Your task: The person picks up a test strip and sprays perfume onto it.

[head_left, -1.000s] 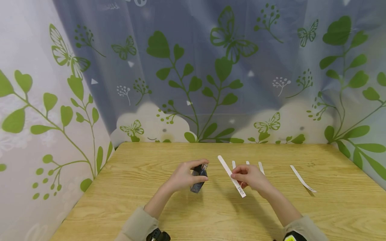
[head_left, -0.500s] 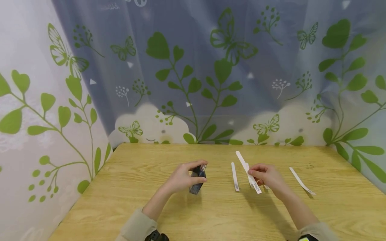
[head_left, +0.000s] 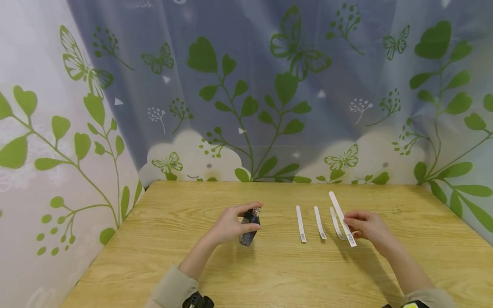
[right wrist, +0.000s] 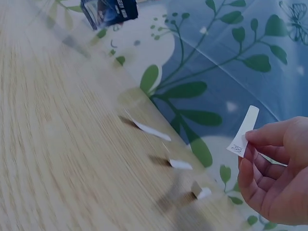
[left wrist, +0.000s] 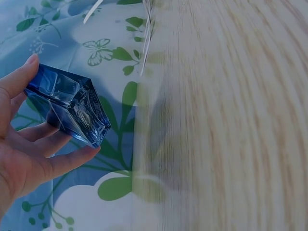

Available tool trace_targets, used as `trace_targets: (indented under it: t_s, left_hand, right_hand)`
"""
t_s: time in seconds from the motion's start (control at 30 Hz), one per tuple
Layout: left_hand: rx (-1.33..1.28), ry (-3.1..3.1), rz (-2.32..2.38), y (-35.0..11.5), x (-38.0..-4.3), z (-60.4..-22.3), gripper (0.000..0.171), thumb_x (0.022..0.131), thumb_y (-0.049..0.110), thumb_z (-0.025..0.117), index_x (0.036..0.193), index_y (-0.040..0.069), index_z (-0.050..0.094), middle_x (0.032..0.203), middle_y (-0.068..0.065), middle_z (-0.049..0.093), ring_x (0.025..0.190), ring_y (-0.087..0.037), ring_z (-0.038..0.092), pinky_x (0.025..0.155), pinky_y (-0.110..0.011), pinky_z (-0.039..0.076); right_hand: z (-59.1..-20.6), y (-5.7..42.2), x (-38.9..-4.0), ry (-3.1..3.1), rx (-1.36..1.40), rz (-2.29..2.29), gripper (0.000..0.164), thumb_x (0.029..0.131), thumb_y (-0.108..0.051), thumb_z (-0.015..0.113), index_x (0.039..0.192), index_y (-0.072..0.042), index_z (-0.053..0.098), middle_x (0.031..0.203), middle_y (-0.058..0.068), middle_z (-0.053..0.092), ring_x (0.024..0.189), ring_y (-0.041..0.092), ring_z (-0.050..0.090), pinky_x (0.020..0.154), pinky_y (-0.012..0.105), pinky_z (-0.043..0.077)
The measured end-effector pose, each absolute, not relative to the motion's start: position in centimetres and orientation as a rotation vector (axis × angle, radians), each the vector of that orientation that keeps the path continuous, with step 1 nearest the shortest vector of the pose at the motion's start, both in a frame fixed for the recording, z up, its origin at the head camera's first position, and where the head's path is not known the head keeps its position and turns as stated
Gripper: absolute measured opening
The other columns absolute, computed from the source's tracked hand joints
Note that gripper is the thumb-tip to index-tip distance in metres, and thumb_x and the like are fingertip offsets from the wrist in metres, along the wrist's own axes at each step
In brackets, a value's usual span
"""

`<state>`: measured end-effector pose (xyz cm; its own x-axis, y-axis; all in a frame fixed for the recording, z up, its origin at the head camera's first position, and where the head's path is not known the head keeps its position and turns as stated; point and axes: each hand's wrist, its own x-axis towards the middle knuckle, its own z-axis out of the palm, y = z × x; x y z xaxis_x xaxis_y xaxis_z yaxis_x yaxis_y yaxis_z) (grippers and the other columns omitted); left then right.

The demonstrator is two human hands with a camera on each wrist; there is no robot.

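In the head view my left hand [head_left: 230, 222] grips a dark blue glass perfume bottle [head_left: 249, 233], tilted above the table, its metallic spray neck uppermost. The left wrist view shows the thumb and fingers round the bottle's sides [left wrist: 67, 106]. A white paper scent strip [head_left: 340, 214] with writing near its lower end is pinched between thumb and fingers of my right hand [head_left: 369, 226]. Left of that hand lie three similar strips on the table, the leftmost strip [head_left: 301, 224], the middle strip [head_left: 319, 222] and the nearest strip [head_left: 336, 223].
The wood-grain table [head_left: 277, 273] ends at a patterned curtain [head_left: 269, 128] along the back. Another curtain wall [head_left: 57, 141] rises on the left. One strip seen earlier at the right is now mostly behind the right hand.
My right hand has carried its strip to the right, past three strips lying on the table, and these now show fully. The left hand holds the perfume bottle nearly in place.
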<state>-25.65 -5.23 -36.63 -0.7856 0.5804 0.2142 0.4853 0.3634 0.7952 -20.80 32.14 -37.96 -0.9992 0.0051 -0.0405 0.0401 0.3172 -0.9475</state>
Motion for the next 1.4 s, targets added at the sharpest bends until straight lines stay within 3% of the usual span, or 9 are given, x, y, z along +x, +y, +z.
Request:
trace_targets:
  t_s: [0.2,0.43,0.73,0.93,1.4]
  left_hand:
    - [0.978,2.508,1.403,-5.3,-25.7,-36.4,0.052,0.084,0.03,0.07,0.133,0.024,0.053,0.132,-0.007,0.051,0.114,-0.034,0.051,0.07,-0.031,0.047]
    - [0.989,2.485,1.403,-5.2,-25.6,-36.4,0.052,0.084,0.027,0.071,0.133,0.022,0.053,0.132,-0.007,0.052,0.113,-0.033,0.052,0.076,-0.036,0.049]
    - [1.002,2.461,1.403,-5.1,-25.6,-36.5,0.052,0.084,0.028,0.07,0.133,0.022,0.053,0.131,-0.008,0.052,0.112,-0.034,0.053,0.071,-0.031,0.047]
    - [1.002,2.473,1.404,-5.1,-25.7,-36.4,0.052,0.084,0.029,0.07,0.133,0.023,0.053,0.132,-0.007,0.052,0.113,-0.033,0.052,0.076,-0.034,0.047]
    - [1.059,2.482,1.383,-5.0,-25.9,-36.7,0.054,0.084,0.026,0.071,0.134,0.018,0.052,0.135,-0.005,0.05,0.115,-0.029,0.051,0.09,-0.043,0.044]
  right_hand:
    - [-38.7,34.6,-20.9,2.499,0.109,-1.865,0.023,0.094,-0.016,0.057,0.107,0.002,0.062,0.08,-0.006,0.06,0.071,0.008,0.057,0.064,0.026,0.051]
    - [-39.3,35.8,-20.8,2.562,0.214,-1.774,0.044,0.094,-0.018,0.057,0.119,0.018,0.051,0.08,-0.007,0.061,0.071,0.006,0.057,0.064,0.025,0.051]
    - [-40.2,36.9,-21.3,2.529,0.361,-1.818,0.023,0.09,-0.016,0.061,0.102,0.004,0.067,0.073,-0.009,0.062,0.066,0.005,0.058,0.06,0.024,0.05]
    - [-40.8,37.1,-22.2,2.678,0.405,-1.671,0.031,0.088,-0.013,0.061,0.103,0.014,0.062,0.066,-0.008,0.061,0.06,0.004,0.056,0.055,0.023,0.049]
    - [-42.2,37.4,-22.9,2.668,0.443,-1.674,0.029,0.088,-0.007,0.06,0.102,0.018,0.059,0.067,-0.005,0.058,0.06,0.005,0.056,0.055,0.023,0.051]
